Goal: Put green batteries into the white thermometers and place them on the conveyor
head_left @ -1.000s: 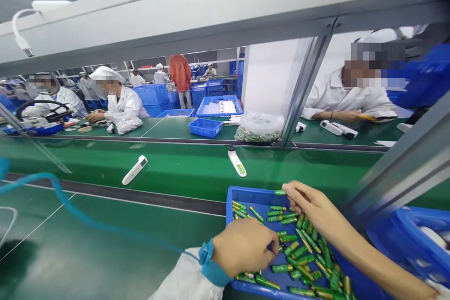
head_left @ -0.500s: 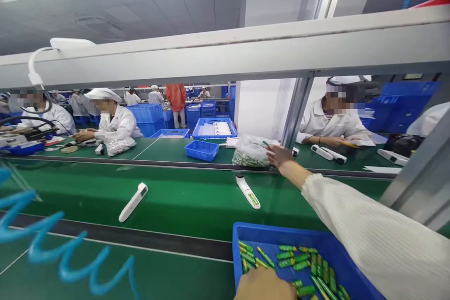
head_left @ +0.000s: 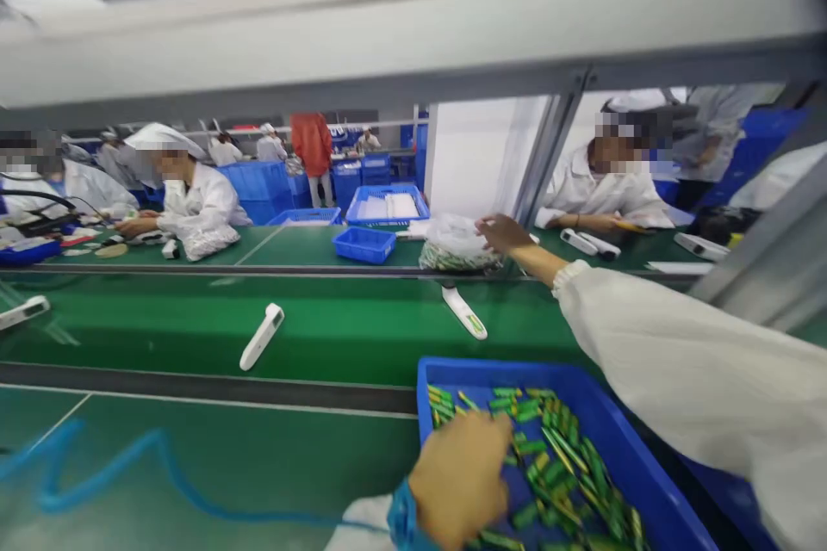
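Note:
My left hand (head_left: pixel 462 475), with a blue coiled-cord strap (head_left: pixel 404 516) at the wrist, is over a blue tray (head_left: pixel 646 439). Its back faces me, and its fingertips are hidden and blurred among green-and-yellow batteries (head_left: pixel 556 465). Stretched far out, my right hand (head_left: pixel 507 234) is at the right side of a clear plastic bag (head_left: pixel 456 245) of small green items. Its fingers appear spread, and nothing shows in them. Between the tray and the bag lies a white handheld thermometer-like device (head_left: pixel 465 312), its battery compartment showing green batteries.
More white devices lie on the green belt (head_left: pixel 262 337) (head_left: pixel 26 312). A small blue bin (head_left: pixel 363 244) stands beyond it. A metal post (head_left: pixel 556 155) and an overhead beam (head_left: pixel 388 43) frame the bench. Co-workers in white (head_left: pixel 607 181) sit across from me.
My left hand has come further into view over the tray, and its wrist strap now shows. My right hand stays by the bag; the green stick-like item by its fingers is no longer visible. The view has tilted down.

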`<state>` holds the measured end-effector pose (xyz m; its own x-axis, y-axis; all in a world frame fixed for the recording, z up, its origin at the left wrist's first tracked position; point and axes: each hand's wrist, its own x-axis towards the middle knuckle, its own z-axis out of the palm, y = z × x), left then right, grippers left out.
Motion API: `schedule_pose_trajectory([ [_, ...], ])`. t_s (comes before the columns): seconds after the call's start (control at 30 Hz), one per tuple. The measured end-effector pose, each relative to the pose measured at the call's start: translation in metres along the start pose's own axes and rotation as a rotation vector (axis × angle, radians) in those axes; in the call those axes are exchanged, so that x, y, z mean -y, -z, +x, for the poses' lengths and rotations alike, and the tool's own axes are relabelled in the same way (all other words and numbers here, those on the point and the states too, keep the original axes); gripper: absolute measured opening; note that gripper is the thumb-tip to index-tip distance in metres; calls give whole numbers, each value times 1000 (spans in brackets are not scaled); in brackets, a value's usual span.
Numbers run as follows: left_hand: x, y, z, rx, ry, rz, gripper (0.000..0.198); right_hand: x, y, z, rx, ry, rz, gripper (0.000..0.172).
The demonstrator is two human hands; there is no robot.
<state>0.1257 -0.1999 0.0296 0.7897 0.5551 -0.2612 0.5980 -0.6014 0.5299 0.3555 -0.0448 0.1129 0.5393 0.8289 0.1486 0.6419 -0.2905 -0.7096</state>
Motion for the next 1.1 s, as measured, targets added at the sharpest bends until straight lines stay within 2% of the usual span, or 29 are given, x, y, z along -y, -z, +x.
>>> schedule_pose_trajectory([
  [0.03,2,-2,-1,-80,-47,17,42,0,2,-20,43,37,-10,22],
  [0.1,5,-8,1,-153,-73,68,39,-2,7,-68,141,124,-15,17],
  [0.2,5,-14,7,-135,-50,145,32,-17,16,-143,278,410,-87,16],
  [0.27,3,-14,8,-117,-42,175,29,-36,19,-182,280,449,-230,18],
  [0.33,3,-12,8,-111,-47,190,25,-58,20,-203,290,459,-386,19],
  [0.47,4,-11,7,-117,-62,186,25,-87,20,-204,438,499,-683,20],
  [0.57,6,-12,8,-136,-67,148,24,-88,22,-196,527,479,-901,23],
  [0.63,8,-12,10,-170,-96,99,28,-86,24,-193,585,450,-967,26],
  [0.73,12,-13,13,-208,-141,-23,32,-86,23,-193,633,439,-978,31],
  [0.87,14,-11,15,-204,-152,-279,27,-88,20,-197,650,487,-943,37],
  [0.97,12,-8,14,-238,-123,-421,19,-88,19,-201,634,532,-899,37],
  [1.1,8,-5,14,-320,-128,-490,11,-87,17,-204,626,584,-855,29],
])
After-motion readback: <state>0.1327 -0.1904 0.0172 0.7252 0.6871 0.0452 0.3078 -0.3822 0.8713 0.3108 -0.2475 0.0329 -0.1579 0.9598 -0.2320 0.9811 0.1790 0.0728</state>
